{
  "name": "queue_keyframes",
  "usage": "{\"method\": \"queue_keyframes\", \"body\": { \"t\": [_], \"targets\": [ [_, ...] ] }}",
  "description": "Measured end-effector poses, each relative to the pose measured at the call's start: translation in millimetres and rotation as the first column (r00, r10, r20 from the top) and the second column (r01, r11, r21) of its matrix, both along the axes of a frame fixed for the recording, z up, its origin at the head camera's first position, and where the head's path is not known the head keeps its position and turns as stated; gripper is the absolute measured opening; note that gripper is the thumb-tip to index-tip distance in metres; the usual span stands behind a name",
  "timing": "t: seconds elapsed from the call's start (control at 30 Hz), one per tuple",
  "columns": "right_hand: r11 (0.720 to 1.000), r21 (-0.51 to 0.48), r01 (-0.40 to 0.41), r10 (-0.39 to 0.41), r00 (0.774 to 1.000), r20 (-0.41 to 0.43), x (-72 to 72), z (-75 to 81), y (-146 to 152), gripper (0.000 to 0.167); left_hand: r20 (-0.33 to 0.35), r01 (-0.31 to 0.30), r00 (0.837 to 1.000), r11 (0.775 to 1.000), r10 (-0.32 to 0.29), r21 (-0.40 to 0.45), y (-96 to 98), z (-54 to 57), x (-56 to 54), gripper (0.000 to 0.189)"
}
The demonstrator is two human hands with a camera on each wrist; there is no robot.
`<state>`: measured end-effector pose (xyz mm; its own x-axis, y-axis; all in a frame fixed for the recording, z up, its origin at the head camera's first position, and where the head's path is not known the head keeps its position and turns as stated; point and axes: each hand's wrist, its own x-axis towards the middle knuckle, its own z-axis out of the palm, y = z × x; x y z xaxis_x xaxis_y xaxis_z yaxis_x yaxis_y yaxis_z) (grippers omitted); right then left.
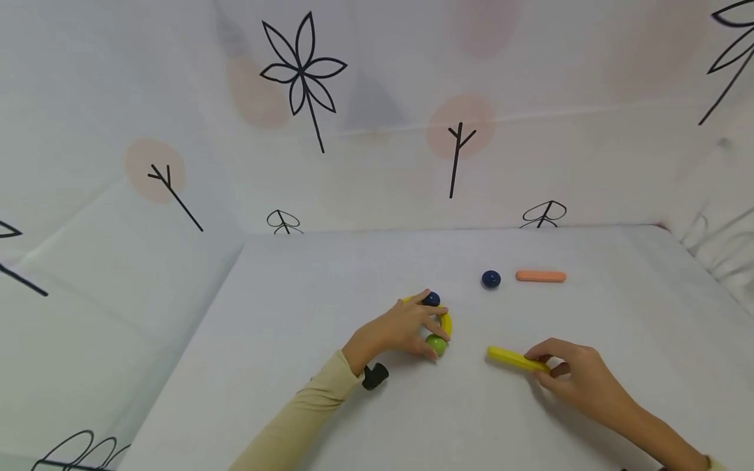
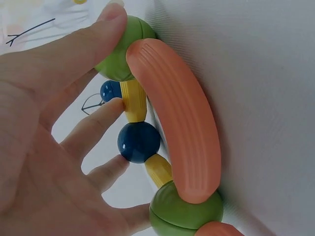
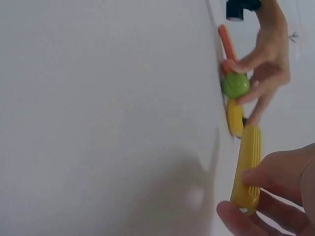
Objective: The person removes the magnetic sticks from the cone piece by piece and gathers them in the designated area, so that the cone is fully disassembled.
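Note:
My left hand point(image 1: 403, 330) is spread over a joined-up toy of balls and rods, pinching a green ball point(image 1: 436, 345) between thumb and forefinger. The other fingertips are at a yellow curved rod point(image 1: 446, 325) and a dark blue ball point(image 1: 432, 299). In the left wrist view, an orange curved rod point(image 2: 182, 118) links that green ball to a second green ball point(image 2: 172, 211), beside which another orange rod point(image 2: 219, 229) shows. To the right, my right hand point(image 1: 589, 379) holds a loose yellow rod point(image 1: 509, 358) by its near end, its far end pointing left toward the toy.
A loose blue ball point(image 1: 491, 279) and an orange straight rod point(image 1: 540, 276) lie farther back on the white table point(image 1: 330, 275). Walls with drawn plants point(image 1: 377, 163) stand behind and at the sides. A black wrist camera point(image 1: 375, 376) sits under the left wrist.

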<state>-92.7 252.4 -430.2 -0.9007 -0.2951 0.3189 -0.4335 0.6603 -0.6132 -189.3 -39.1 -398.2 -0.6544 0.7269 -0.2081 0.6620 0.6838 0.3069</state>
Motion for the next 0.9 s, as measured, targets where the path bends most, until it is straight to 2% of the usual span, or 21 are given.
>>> {"method": "queue_keyframes", "body": {
  "t": [0.37, 0.67, 0.9],
  "targets": [
    [0.999, 0.007, 0.045, -0.046, 0.994, 0.102, -13.8, 4.7, 25.4, 0.030, 0.021, -0.017, 1.000, 0.999, 0.017, 0.033, -1.7, -1.4, 0.9, 0.037],
    [0.999, 0.000, 0.038, -0.038, 0.997, 0.070, -29.1, 9.2, 43.6, 0.026, 0.017, -0.025, 1.000, 0.999, 0.024, 0.049, -2.2, -1.0, 0.3, 0.038],
    [0.996, 0.068, 0.055, -0.060, 0.995, 0.074, -43.1, 11.9, 56.2, 0.023, 0.036, -0.029, 0.999, 0.999, 0.028, 0.046, -1.3, -1.0, 0.6, 0.038]
  ]
}}
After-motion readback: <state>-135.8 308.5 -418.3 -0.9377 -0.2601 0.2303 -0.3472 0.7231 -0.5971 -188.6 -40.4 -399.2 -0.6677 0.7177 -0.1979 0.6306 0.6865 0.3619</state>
